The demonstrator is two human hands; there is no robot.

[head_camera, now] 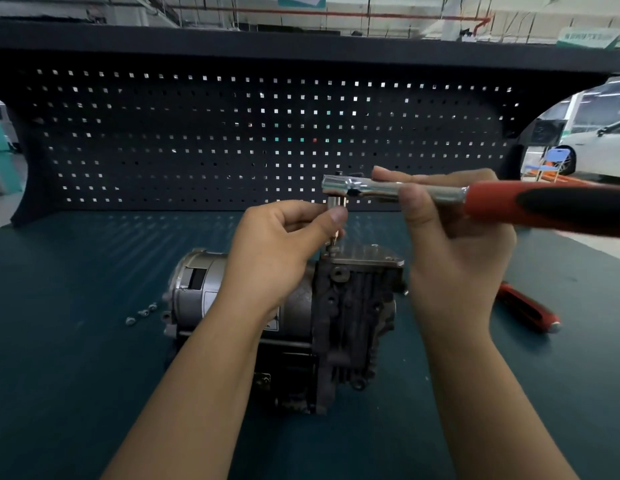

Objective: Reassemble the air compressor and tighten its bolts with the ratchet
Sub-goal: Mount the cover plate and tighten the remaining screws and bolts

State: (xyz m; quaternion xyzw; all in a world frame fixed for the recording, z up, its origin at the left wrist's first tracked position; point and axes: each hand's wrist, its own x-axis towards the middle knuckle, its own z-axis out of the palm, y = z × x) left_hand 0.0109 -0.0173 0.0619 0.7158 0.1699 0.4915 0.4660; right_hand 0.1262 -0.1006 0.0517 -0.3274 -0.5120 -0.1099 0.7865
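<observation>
The air compressor [353, 306] lies on the green bench, its silver motor end to the left and its dark finned head to the right, with a flat metal cover plate [367, 255] on top. My right hand [453, 244] grips the chrome shaft of the ratchet [364, 187], whose red and black handle runs off to the right. My left hand [284, 244] pinches the socket and bit [336, 216] hanging under the ratchet head. The bit's tip stands at a bolt on the plate's left corner.
Three small loose bolts [141, 313] lie on the bench left of the motor. A red-handled tool [530, 308] rests to the right of the compressor. A dark pegboard [232, 140] closes off the back of the bench.
</observation>
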